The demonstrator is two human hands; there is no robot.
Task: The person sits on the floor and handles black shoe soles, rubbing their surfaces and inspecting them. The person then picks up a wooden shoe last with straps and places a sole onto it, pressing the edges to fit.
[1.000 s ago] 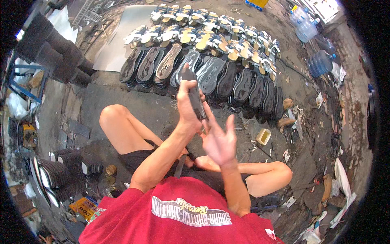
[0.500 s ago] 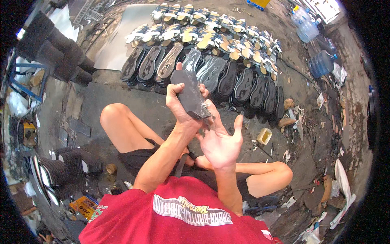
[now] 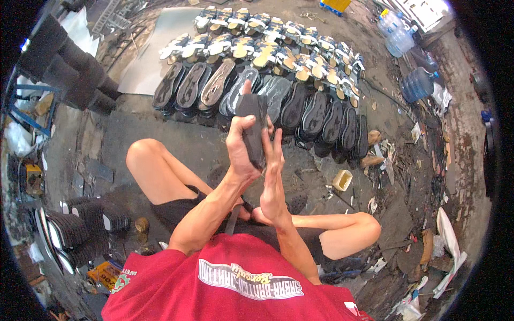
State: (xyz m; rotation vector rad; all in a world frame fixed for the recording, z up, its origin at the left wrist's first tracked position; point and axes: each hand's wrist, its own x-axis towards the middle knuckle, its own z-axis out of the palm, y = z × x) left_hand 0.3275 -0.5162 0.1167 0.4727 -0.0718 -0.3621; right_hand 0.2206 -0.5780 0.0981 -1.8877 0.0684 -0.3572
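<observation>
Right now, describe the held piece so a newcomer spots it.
From the red shirt at the bottom, look up to the left hand. The dark flat piece is in its grip. Unlike the dark soles lined up beyond, it alone is held.

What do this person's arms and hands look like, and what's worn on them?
The left hand and right hand are ungloved, with no watch visible. The forearms are bare below a red T-shirt's short sleeves.
</observation>
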